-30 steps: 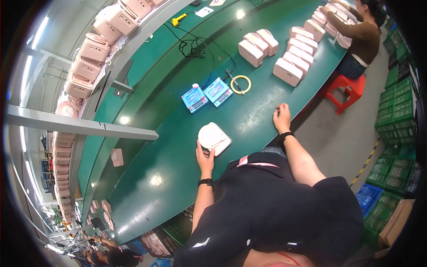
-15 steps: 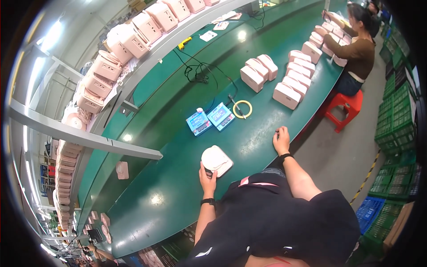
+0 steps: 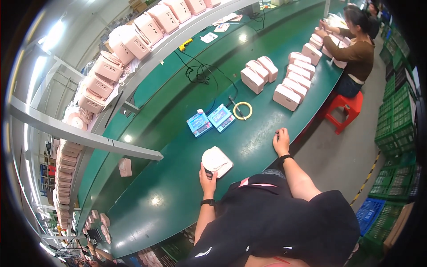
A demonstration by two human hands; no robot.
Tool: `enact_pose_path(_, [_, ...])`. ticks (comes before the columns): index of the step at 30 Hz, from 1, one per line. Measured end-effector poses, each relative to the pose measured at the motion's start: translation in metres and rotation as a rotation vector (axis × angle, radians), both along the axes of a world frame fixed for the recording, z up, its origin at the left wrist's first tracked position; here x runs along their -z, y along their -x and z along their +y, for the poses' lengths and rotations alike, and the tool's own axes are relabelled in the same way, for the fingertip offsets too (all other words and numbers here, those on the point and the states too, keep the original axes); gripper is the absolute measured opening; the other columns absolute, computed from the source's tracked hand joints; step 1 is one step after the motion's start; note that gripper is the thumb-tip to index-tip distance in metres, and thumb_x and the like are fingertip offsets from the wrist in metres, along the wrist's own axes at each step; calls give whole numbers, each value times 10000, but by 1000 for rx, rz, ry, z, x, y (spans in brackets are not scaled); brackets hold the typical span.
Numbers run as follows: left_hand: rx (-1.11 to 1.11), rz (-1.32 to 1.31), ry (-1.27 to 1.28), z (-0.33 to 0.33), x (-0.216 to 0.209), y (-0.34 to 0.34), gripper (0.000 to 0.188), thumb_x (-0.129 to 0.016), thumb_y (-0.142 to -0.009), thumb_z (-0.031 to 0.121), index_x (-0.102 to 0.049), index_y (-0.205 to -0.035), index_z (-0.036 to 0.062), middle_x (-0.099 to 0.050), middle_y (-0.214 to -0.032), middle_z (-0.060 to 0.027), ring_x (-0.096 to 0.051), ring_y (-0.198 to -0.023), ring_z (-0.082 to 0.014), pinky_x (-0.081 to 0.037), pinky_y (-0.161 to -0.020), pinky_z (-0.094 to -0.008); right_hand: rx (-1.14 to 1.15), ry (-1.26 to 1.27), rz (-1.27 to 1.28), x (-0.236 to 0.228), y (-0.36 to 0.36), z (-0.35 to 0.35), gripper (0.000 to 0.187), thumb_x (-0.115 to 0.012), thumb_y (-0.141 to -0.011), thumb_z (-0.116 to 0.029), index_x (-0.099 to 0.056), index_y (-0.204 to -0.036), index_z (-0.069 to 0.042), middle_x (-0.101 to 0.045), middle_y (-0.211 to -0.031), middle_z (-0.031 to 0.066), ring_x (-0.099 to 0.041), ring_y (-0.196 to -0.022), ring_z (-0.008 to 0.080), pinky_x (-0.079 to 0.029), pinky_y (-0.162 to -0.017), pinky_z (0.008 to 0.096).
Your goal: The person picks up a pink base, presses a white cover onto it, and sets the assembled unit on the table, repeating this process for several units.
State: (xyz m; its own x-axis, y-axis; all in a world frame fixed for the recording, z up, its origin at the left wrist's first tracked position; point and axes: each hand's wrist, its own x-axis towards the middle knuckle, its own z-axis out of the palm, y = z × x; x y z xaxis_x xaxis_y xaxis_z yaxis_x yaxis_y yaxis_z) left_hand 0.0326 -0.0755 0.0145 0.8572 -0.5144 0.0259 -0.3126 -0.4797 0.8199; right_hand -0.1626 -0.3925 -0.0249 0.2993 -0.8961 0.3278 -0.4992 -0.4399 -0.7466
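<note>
A pale pink square device (image 3: 223, 164) with a round white disc on top lies on the green table in front of me. My left hand (image 3: 208, 180) grips its near left corner, thumb and fingers on either side. A small dark patch shows between those fingers and the device. My right hand (image 3: 281, 142) rests at the table's edge, fingers loosely bent and a little apart, holding nothing that I can see. Two blue box-shaped meters with screens, a left one (image 3: 199, 123) and a right one (image 3: 221, 117), sit beyond the device, beside a yellow ring (image 3: 243, 111).
Several pink devices (image 3: 287, 97) stand in rows at the far right. A co-worker (image 3: 353, 49) handles more there, seated on a red stool (image 3: 344, 111). A grey beam (image 3: 89, 133) and a loaded shelf cross the left. Green crates (image 3: 396, 111) line the right.
A lone pink piece on the left has shifted slightly right along the line. The co-worker's arms have moved. My hands and the device before me stay put.
</note>
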Motion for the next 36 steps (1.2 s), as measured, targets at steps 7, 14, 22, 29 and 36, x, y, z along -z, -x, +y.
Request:
enact_pose_path(7, [44, -104, -12, 3, 4, -2, 835, -721, -775, 192, -255, -1462, 103, -480, -1062, -72, -486, -726, -125, -474, -645, -253, -1, -19, 4, -2, 0, 1, 123, -569, -748, -9, -533, -866, -12, -506, -1003, 146, -577, -821, 312, -471, -737, 401])
enact_pose_path(14, [1, -12, -3, -1, -1, 1, 839, -732, -746, 185, -285, -1449, 90, -502, -1066, -84, -491, -756, -157, -470, -683, -287, 3, 13, 23, 2, 2, -1, 124, -567, -748, -8, -532, -867, -12, -506, -1000, 146, -569, -839, 316, -469, -736, 401])
enact_pose_path(22, [34, -69, -29, 1, 3, -2, 834, -722, -775, 209, -259, -1460, 101, -488, -1105, -88, -493, -726, -140, -473, -695, -281, 5, 11, 14, -1, 0, 0, 119, -565, -751, -10, -533, -866, -13, -506, -1002, 149, -571, -831, 317, -469, -736, 404])
enact_pose_path(29, [19, -39, -4, 1, 1, 0, 837, -730, -759, 200, -275, -1453, 93, -494, -1087, -82, -492, -753, -147, -471, -675, -275, 3, 1, 27, -3, 1, 1, 117, -566, -755, -12, -535, -867, -14, -506, -1005, 148, -577, -827, 313, -473, -737, 404])
enact_pose_path(36, [14, -33, -5, 2, 3, -1, 838, -733, -751, 199, -283, -1450, 91, -495, -1089, -81, -491, -766, -154, -470, -679, -278, 9, 32, 26, -4, 0, 1, 107, -568, -756, 0, -533, -856, -15, -512, -994, 137, -587, -788, 282, -476, -723, 378])
